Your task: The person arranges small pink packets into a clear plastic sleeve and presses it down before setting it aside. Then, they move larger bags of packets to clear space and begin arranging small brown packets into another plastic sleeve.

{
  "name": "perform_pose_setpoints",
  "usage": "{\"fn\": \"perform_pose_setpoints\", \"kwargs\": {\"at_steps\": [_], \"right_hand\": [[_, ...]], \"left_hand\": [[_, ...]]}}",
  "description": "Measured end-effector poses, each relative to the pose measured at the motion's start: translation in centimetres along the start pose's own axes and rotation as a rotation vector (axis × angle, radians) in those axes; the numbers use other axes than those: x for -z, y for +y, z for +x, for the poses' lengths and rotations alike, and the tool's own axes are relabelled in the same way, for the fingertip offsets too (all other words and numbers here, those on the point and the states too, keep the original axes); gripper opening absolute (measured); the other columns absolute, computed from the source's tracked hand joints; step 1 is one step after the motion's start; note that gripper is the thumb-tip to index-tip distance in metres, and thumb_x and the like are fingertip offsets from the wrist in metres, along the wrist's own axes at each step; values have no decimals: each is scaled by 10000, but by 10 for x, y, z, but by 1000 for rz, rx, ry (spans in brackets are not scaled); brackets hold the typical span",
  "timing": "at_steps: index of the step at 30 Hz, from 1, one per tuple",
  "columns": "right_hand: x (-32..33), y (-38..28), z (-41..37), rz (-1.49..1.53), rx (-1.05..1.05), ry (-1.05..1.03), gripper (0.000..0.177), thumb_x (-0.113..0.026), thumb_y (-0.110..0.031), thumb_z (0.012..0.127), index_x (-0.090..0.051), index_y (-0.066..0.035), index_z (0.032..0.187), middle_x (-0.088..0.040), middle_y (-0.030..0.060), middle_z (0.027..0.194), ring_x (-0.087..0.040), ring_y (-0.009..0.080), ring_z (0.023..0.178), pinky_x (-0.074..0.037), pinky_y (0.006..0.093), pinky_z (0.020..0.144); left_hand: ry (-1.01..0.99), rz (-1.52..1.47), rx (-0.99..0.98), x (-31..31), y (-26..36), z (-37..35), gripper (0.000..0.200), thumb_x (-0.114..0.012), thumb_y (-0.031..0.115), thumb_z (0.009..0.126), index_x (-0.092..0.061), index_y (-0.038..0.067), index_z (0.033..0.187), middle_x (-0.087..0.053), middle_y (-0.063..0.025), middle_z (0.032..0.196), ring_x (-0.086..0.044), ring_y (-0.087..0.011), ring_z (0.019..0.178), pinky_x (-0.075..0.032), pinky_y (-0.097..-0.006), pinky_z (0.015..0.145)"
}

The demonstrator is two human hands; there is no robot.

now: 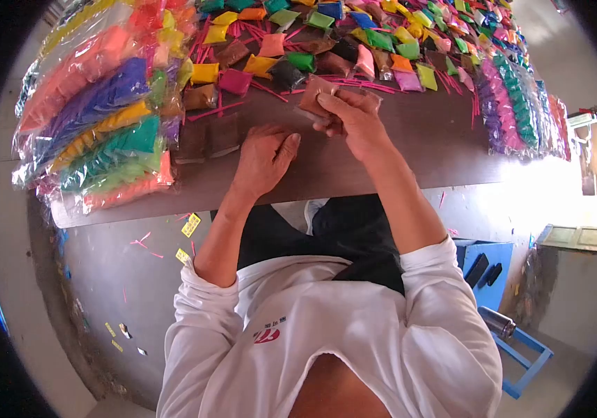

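Observation:
A small brown plastic packet (318, 95) is pinched between the thumb and fingers of my right hand (354, 115), a little above the table. A clear edge of film hangs below it. My left hand (267, 159) rests near the table's front half, its fingers curled under and its thumb lying alongside. What those fingers hold, if anything, is hidden. To its left, flat clear plastic bags (208, 137) lie on the brown tabletop (417, 125). Beyond both hands spreads a pile of small coloured packets (263, 67), with thin pink sticks (270, 90) scattered among them.
Large clear bags of coloured packets (100, 104) are heaped at the table's left end. More bagged strips of packets (517, 104) stand at the right. Below right is a blue stool (490, 268) with dark objects on it. Yellow labels (190, 224) and pink bits litter the floor.

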State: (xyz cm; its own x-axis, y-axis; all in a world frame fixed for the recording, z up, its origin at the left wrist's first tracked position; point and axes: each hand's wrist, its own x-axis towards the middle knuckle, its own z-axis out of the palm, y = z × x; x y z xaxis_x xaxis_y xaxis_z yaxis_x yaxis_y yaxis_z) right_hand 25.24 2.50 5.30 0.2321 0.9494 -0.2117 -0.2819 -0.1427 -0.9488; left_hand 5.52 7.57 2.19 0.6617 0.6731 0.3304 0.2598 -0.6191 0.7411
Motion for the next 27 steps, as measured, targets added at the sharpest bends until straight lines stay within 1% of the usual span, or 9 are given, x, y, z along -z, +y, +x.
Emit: {"fn": "perform_pose_setpoints", "kwargs": {"at_steps": [4, 7, 10, 14, 17, 20, 23, 26, 27], "right_hand": [[6, 4, 3, -46, 37, -25, 261, -669, -273, 920, -682, -33, 1024, -701, 54, 870, -678, 146, 658, -473, 232, 519], [4, 1, 1, -71, 24, -6, 255, -664, -271, 924, -679, -30, 1005, -694, 53, 853, -673, 141, 644, -475, 233, 503], [5, 4, 2, -71, 15, -18, 242, -662, -267, 925, -672, -30, 974, -682, 49, 827, -665, 136, 623, -475, 232, 492], [4, 6, 3, -47, -3, -20, 226, -661, -260, 924, -662, -35, 951, -667, 45, 800, -654, 131, 604, -464, 225, 482], [-7, -1, 1, -153, 5, -49, 231, -673, -240, 911, -655, -19, 975, -660, 52, 794, -636, 111, 578, -459, 230, 475], [-24, 4, 10, -430, 117, -121, 298, -680, -262, 882, -640, -4, 1026, -677, 117, 820, -679, 212, 657, -508, 332, 554], [-32, 29, 40, -837, 636, 46, 342, -666, -284, 890, -598, 9, 1053, -674, 143, 919, -683, 252, 846, -533, 362, 677], [-58, 0, 39, -918, 445, -8, 413, -649, -320, 886, -585, 34, 1090, -656, 202, 1007, -652, 348, 976, -510, 427, 813], [-65, -7, 40, -943, 442, -18, 417, -643, -329, 886, -590, 29, 1094, -657, 208, 1005, -653, 354, 973, -507, 424, 817]], "left_hand": [[14, 104, -24, -1, 4, 0, 220, -625, 196, 884, -666, 17, 762, -665, -140, 839, -607, -356, 866, -434, -455, 801], [74, 142, -69, -6, 1, -1, 188, -648, 186, 858, -678, 22, 771, -673, -127, 838, -616, -344, 860, -433, -455, 799], [66, 154, -71, -6, 1, -1, 176, -654, 182, 849, -685, 26, 772, -680, -115, 843, -624, -330, 862, -430, -453, 794], [68, 173, -95, -7, 2, -1, 159, -669, 178, 830, -686, 34, 765, -674, -118, 813, -619, -341, 829, -431, -453, 763], [71, 190, -105, -7, 0, -2, 151, -678, 177, 817, -681, 41, 753, -665, -122, 781, -614, -349, 795, -431, -455, 739], [64, 180, -96, -7, 2, -2, 148, -682, 175, 803, -668, 44, 735, -656, -124, 763, -610, -350, 779, -428, -461, 725], [69, 189, -98, -12, -3, -2, 159, -681, 174, 797, -648, 41, 717, -639, -124, 780, -606, -342, 803, -423, -467, 727], [52, 261, -119, -13, 1, -3, 167, -678, 178, 801, -636, 42, 714, -604, -133, 817, -583, -342, 838, -415, -470, 737], [49, 306, -112, -16, 6, -7, 168, -677, 181, 805, -635, 45, 717, -588, -135, 828, -573, -341, 847, -412, -469, 745]]}}
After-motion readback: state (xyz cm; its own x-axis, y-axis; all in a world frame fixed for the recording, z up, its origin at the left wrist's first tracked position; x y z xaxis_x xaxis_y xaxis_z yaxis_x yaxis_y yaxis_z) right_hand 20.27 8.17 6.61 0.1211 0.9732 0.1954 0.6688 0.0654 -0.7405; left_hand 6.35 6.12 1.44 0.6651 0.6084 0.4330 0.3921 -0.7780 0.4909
